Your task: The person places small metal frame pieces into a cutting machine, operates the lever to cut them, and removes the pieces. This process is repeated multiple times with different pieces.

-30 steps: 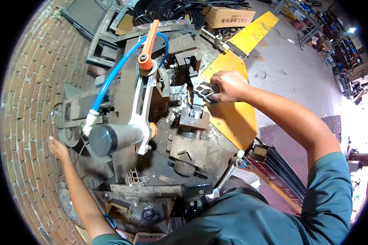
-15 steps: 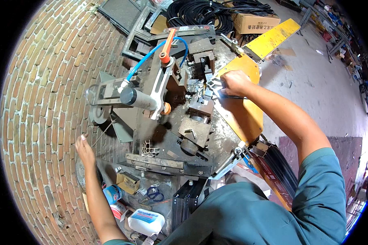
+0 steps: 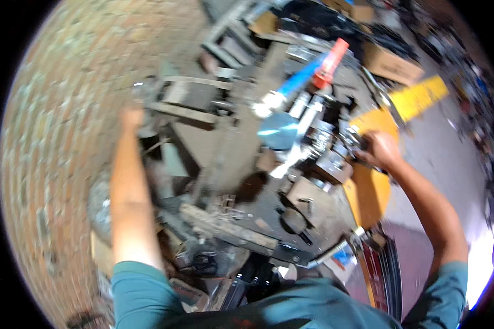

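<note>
My right hand (image 3: pixel 381 149) is closed on a short metal profile (image 3: pixel 357 143) at the steel clamp blocks (image 3: pixel 333 166) of a bench machine. Blur hides the profile's exact shape. At the far left my left hand (image 3: pixel 130 118) reaches up to the rounded end part (image 3: pixel 145 90) of the machine's slide (image 3: pixel 195 98); its fingers are smeared, and contact cannot be made out. Between the hands, the machine's head with a round blue-grey cylinder (image 3: pixel 278 131) stands close beside the clamp blocks. An orange lever (image 3: pixel 330 63) and a blue air hose (image 3: pixel 302 75) sit above it.
A brick wall (image 3: pixel 55 142) rises on the left. Yellow plates (image 3: pixel 370 192) edge the machine's right side. Behind stand a cardboard box (image 3: pixel 392 63) and black coils (image 3: pixel 318 22). Long dark profiles (image 3: pixel 389 274) lean at lower right.
The view has swung, shifting the machine rightward in the picture. My left hand has moved up to the slide's end. The cylinder head has come closer to the clamp blocks. My right hand keeps its grip.
</note>
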`<state>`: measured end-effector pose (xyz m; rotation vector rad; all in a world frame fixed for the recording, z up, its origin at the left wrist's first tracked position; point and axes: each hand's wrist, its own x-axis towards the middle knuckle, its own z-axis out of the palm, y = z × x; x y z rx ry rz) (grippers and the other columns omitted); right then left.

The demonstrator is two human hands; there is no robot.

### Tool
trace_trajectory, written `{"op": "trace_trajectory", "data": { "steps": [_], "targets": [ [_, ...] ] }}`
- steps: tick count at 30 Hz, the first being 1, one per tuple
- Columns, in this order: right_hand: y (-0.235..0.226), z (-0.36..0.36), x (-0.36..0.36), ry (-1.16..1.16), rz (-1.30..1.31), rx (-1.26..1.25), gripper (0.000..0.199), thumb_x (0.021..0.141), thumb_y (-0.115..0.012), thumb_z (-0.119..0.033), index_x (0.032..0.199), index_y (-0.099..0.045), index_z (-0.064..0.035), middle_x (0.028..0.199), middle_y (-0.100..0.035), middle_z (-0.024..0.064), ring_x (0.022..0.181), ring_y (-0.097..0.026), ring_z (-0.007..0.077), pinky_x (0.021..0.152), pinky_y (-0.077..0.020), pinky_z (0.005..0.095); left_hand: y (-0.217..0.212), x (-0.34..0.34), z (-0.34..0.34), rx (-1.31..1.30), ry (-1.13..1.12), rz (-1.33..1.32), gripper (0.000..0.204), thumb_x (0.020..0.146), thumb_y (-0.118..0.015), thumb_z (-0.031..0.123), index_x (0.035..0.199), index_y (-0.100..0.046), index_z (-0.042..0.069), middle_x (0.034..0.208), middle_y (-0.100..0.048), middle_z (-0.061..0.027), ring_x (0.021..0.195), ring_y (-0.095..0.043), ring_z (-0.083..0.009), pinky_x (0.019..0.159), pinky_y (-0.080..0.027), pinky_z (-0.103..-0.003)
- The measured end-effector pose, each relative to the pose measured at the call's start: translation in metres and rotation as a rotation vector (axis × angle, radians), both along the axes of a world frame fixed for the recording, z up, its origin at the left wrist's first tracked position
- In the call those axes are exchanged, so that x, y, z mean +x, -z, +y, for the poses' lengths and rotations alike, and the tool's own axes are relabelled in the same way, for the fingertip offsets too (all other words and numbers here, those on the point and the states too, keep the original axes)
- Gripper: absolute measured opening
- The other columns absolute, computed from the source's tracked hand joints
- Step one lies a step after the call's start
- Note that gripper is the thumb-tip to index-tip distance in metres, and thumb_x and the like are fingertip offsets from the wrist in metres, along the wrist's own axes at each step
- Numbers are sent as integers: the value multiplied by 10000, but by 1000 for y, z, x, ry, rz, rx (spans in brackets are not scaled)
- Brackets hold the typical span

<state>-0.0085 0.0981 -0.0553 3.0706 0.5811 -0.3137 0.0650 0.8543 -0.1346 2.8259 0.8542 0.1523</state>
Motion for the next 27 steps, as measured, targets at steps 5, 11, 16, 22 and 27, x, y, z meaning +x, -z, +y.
{"op": "trace_trajectory", "data": {
  "steps": [5, 11, 16, 22, 27],
  "targets": [
    [2, 28, 23, -193, -100, 210, 417, 743, -793, -420, 901, -689, -50, 850, -699, 181, 855, -673, 395, 746, -531, 478, -6, 55, 220, -92, -26, -146, 872, 951, -484, 675, 1463, -466, -30, 1435, -518, -311, 1372, -481, -417, 1129, -371, -450],
    [0, 17, 14, -122, -51, 154, 429, 734, -798, -421, 885, -671, -40, 882, -701, 153, 867, -663, 395, 734, -526, 488, 54, 132, 210, 133, -140, -32, 925, 947, -414, 714, 1295, -586, -125, 1341, -557, -366, 1310, -519, -471, 1088, -402, -507],
    [6, 17, 14, -138, -74, 181, 424, 718, -814, -399, 911, -693, -42, 870, -699, 149, 855, -663, 388, 729, -530, 479, 43, 118, 229, 260, -71, -14, 741, 979, -427, 634, 1264, -654, -11, 1264, -626, -312, 1194, -584, -488, 1013, -452, -536],
    [5, 24, 21, -139, -40, 184, 421, 709, -827, -377, 935, -707, -41, 861, -699, 141, 849, -668, 375, 722, -535, 459, 56, 68, 256, 177, 88, -256, 591, 1006, -496, 513, 1289, -629, 11, 1181, -677, -274, 1107, -635, -453, 936, -489, -490],
    [0, 21, 14, -110, -40, 155, 418, 711, -826, -368, 948, -706, -45, 861, -698, 134, 849, -671, 366, 717, -537, 453, 134, 51, 247, -295, 177, -424, 553, 1002, -580, 477, 1218, -641, -28, 1020, -692, -173, 926, -656, -281, 809, -515, -400]
  ]
}}
